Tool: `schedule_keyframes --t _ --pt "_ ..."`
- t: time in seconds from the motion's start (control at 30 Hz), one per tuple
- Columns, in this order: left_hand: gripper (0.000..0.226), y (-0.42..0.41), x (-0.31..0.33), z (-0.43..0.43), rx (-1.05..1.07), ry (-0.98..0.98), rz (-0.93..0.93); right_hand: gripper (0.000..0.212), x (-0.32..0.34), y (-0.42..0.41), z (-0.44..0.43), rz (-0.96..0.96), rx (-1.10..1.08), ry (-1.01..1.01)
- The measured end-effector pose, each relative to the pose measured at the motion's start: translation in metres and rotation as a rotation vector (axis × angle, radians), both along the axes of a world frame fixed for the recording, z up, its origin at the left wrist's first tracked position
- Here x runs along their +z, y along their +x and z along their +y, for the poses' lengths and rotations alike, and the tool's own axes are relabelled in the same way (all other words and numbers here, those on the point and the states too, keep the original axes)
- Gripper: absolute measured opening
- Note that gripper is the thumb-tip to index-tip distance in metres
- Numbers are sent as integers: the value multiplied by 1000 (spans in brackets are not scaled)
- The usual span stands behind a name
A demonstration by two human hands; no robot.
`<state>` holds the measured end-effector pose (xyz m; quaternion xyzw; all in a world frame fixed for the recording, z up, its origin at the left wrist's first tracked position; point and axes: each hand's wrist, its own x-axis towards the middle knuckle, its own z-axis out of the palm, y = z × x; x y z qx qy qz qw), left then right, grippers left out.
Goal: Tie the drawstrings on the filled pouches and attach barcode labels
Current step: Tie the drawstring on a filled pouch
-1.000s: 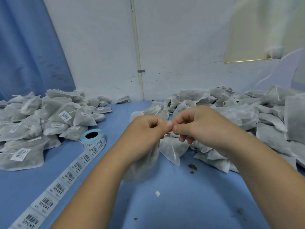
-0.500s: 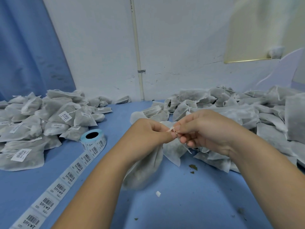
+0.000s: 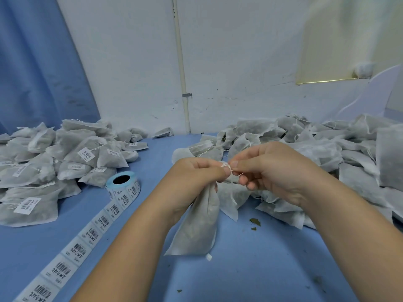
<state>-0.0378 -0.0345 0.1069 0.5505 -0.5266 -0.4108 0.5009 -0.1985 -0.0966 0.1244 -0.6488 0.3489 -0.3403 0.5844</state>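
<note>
The gathered neck of 1 filled pouch [image 3: 196,227] is gripped in the curled fingers of the left hand [image 3: 196,177], and the body of the pouch hangs below that grip, its lower edge close to the blue table [image 3: 250,269]; whether it touches cannot be told. The white drawstring [image 3: 225,165] is pinched between thumb and forefinger of the right hand [image 3: 270,171], right at the top of the grip, where the 2 hands meet. A small knot or loop of string is seen at the left thumb tip, and a thin end trails just below the right fingers.

To the left of the grip, a roll of barcode labels [image 3: 123,182] is set on the table, with its strip [image 3: 87,236] run out toward the viewer. Farther left, a pile of labelled pouches [image 3: 54,162] is heaped. Behind and to the right of the grip, a larger pile of unlabelled pouches [image 3: 327,153] is spread. Below the right wrist, leaf crumbs [image 3: 255,222] are scattered, and a white paper scrap [image 3: 209,257] lies just beside the pouch's lower corner.
</note>
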Motion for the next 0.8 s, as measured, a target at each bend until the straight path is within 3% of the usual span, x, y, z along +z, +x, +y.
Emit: schedule_keyframes --t 0.17,0.6,0.8 --pt "14 1 -1 -1 -3 4 49 2 1 0 2 64 -47 -149" --pt "11 -3 2 1 43 -24 32 14 6 2 11 317 -149 -619" --pt "15 -2 1 1 96 -48 -19 6 5 1 8 375 -128 -661"
